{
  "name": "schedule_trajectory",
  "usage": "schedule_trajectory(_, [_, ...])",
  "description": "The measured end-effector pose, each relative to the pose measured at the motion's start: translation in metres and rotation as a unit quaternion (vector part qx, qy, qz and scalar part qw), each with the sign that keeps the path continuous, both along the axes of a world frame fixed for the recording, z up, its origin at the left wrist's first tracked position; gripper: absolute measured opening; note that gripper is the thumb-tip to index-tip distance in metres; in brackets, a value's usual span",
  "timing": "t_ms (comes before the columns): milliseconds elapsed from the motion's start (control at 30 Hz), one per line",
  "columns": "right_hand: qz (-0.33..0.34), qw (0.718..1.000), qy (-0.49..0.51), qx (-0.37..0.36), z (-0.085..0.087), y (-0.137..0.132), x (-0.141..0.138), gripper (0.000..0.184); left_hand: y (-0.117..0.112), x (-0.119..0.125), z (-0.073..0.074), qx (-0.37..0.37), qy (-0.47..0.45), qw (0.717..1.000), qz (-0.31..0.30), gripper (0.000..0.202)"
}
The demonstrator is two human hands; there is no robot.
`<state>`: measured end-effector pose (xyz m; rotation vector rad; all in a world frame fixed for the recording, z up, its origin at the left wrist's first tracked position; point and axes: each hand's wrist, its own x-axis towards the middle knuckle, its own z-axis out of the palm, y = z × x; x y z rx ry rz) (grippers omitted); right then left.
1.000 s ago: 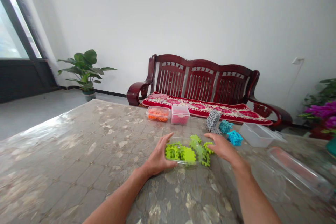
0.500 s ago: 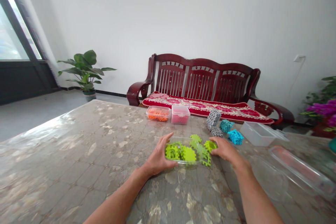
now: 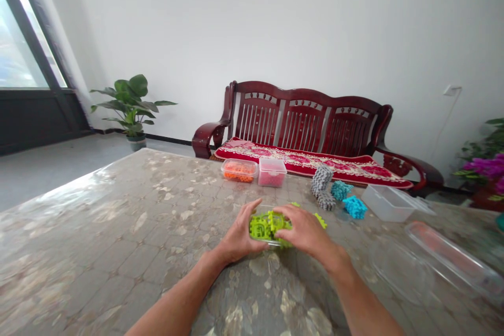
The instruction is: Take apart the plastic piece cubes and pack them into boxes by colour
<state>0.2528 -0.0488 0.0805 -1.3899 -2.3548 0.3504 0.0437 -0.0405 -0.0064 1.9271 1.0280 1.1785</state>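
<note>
My left hand (image 3: 237,233) is wrapped round the left end of a clear plastic container (image 3: 273,244). Inside lie several lime-green, notched-edge interlocking building pieces (image 3: 259,228). My right hand (image 3: 306,228) is over the container's right part, with thumb and fingers closed on a lime-green building piece (image 3: 280,221). That hand hides much of the container's right side. Just beyond it, the edge of another green piece (image 3: 321,220) shows on the table.
On the patterned table (image 3: 129,231) stand an orange-filled box (image 3: 239,170) and a pink-filled box (image 3: 272,172). Grey pieces (image 3: 323,186), blue pieces (image 3: 355,207), an open clear box (image 3: 388,203), a round clear lid (image 3: 401,270) and a long clear container (image 3: 452,252) are to the right.
My right hand has moved left from the loose green pieces to over the container, carrying a green building piece. My left hand keeps its hold on the container.
</note>
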Motion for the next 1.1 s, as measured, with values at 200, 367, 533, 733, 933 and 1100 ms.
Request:
schedule_trajectory(200, [-0.007, 0.998, 0.045, 0.031, -0.015, -0.001, -0.020, 0.027, 0.001, 0.001, -0.001, 0.004, -0.005, 1.000, 0.005, 0.104])
schedule_trajectory(367, [-0.001, 1.000, -0.005, 0.023, -0.011, -0.004, -0.020, 0.017, 0.001, 0.001, -0.002, 0.008, -0.003, 1.000, 0.007, 0.107])
schedule_trajectory(533, [0.036, 0.999, -0.032, 0.017, -0.012, -0.006, -0.023, 0.020, 0.001, 0.001, -0.002, 0.022, 0.000, 1.000, 0.007, 0.107])
schedule_trajectory(733, [0.025, 0.998, 0.044, 0.038, -0.016, -0.005, -0.023, 0.019, 0.002, 0.000, 0.000, 0.027, 0.007, 1.000, 0.003, 0.108])
schedule_trajectory(933, [0.045, 0.998, 0.007, 0.050, -0.020, -0.006, -0.026, 0.020, 0.003, 0.001, -0.005, 0.020, -0.009, 1.000, 0.002, 0.108])
schedule_trajectory(1100, [0.062, 0.997, 0.013, 0.037, -0.021, -0.007, -0.028, 0.024, 0.003, 0.001, -0.004, 0.031, -0.004, 0.999, 0.010, 0.106])
